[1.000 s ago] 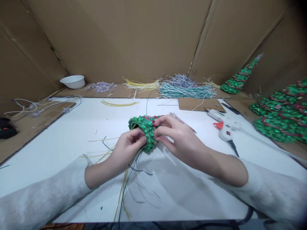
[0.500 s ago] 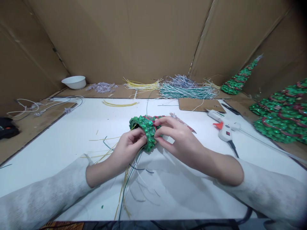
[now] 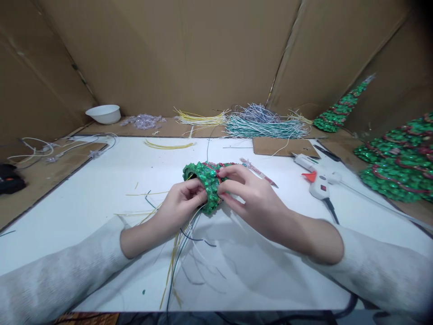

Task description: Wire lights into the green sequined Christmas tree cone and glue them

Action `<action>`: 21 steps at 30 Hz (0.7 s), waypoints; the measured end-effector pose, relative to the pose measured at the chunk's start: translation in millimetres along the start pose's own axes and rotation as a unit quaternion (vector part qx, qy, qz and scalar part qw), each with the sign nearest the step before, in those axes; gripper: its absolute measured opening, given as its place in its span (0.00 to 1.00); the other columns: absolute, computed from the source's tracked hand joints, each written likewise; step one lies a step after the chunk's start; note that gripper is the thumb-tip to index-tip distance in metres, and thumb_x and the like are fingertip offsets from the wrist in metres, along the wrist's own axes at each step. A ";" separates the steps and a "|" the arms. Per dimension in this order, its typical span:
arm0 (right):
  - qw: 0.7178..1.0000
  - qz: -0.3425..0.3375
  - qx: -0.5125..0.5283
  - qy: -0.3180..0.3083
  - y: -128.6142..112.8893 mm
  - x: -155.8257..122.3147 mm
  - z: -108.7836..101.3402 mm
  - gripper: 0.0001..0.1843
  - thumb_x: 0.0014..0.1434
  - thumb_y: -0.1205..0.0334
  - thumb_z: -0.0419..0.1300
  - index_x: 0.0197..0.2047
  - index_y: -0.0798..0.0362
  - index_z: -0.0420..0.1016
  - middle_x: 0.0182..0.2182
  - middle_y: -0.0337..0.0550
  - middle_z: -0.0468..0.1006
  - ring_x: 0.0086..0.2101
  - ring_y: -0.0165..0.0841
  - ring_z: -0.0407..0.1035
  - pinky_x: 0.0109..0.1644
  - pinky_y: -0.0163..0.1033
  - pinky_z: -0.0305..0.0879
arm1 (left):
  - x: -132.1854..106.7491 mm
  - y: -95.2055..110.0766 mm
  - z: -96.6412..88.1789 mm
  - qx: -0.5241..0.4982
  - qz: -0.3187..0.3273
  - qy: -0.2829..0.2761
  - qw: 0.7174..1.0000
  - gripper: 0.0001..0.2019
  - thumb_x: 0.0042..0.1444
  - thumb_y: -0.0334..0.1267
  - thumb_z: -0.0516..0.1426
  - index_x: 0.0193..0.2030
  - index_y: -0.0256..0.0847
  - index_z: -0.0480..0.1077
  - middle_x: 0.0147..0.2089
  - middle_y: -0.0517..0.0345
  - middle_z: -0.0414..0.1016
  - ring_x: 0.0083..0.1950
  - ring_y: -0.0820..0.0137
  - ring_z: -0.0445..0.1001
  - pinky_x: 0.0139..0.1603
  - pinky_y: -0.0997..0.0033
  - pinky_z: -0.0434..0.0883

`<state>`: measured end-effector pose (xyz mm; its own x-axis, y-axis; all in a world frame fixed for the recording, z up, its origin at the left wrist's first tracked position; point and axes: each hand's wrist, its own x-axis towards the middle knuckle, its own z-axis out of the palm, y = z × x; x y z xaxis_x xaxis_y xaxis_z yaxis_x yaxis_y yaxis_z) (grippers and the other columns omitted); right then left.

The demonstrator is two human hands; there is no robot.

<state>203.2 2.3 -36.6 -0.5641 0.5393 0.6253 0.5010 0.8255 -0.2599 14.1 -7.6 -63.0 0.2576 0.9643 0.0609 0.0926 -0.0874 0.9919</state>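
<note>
A small green beaded Christmas tree (image 3: 210, 183) with red trim lies on its side at the middle of the table, its hollow base turned left. My right hand (image 3: 248, 189) grips it from the right, fingertips closed on its outer side. My left hand (image 3: 182, 201) is closed at the base opening, thumb and fingers bunched together partly inside the rim. What those fingertips pinch is hidden. Loose yellow, white and green wires (image 3: 177, 255) trail from the opening under my left hand toward the front edge.
A glue gun (image 3: 318, 180) lies right, near a cardboard piece (image 3: 287, 147) and a dark knife-like tool (image 3: 327, 152). Wire bundles (image 3: 267, 128), clear beads (image 3: 144, 121) and a white bowl (image 3: 104, 114) line the back. Two finished-looking trees (image 3: 399, 167) stand at right.
The view has shifted very slightly. Both hands stay at the tree in nearly the same pose; the trailing wires have moved a little to the left.
</note>
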 end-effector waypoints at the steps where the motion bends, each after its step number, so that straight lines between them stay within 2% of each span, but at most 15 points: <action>1: 1.000 0.002 -0.008 -0.003 -0.7 0.2 -0.2 0.08 0.60 0.69 0.53 0.31 0.54 0.72 0.42 0.50 0.73 0.38 0.35 0.71 0.38 0.39 0.70 | 0.0 0.3 -0.1 0.002 0.002 -0.002 1.000 0.03 0.53 0.35 0.59 0.32 0.38 0.73 0.27 0.63 0.70 0.30 0.76 0.65 0.31 0.77 0.63; 7: 0.998 -0.018 -0.068 -0.007 -4.6 0.2 -0.4 0.12 0.60 0.71 0.50 0.30 0.54 0.73 0.41 0.52 0.74 0.38 0.35 0.72 0.37 0.37 0.70 | -1.3 1.7 -0.4 -0.003 -0.007 -0.003 1.000 0.05 0.53 0.36 0.59 0.30 0.37 0.71 0.27 0.63 0.69 0.29 0.75 0.65 0.30 0.77 0.63; 11: 0.989 -0.067 -0.130 0.007 -4.2 -1.4 0.9 0.13 0.61 0.73 0.49 0.31 0.54 0.73 0.40 0.49 0.75 0.37 0.33 0.72 0.35 0.34 0.71 | -0.7 0.8 -0.5 -0.005 -0.018 0.007 1.000 0.09 0.52 0.39 0.59 0.25 0.37 0.67 0.24 0.62 0.67 0.28 0.75 0.63 0.28 0.76 0.61; 16: 0.975 -0.161 -0.147 0.039 -2.5 -1.4 0.3 0.16 0.62 0.76 0.47 0.31 0.59 0.74 0.35 0.50 0.79 0.44 0.39 0.74 0.52 0.45 0.71 | 1.7 0.9 -2.0 -0.009 -0.026 -0.002 1.000 0.10 0.50 0.40 0.61 0.25 0.37 0.68 0.24 0.62 0.66 0.26 0.75 0.61 0.27 0.75 0.59; 21: 0.967 -0.195 -0.157 0.052 -2.6 -1.2 -1.1 0.16 0.62 0.77 0.47 0.30 0.61 0.74 0.32 0.51 0.80 0.44 0.43 0.75 0.52 0.49 0.71 | 1.8 2.2 -2.5 -0.035 -0.024 -0.023 0.999 0.08 0.51 0.39 0.61 0.27 0.37 0.70 0.25 0.63 0.67 0.27 0.76 0.62 0.28 0.76 0.60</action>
<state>203.3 -0.7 -35.9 -0.6892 0.1637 0.7059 0.4474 0.8624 0.2369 12.3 -5.4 -60.5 0.2986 0.9543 0.0093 0.0395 -0.0221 0.9990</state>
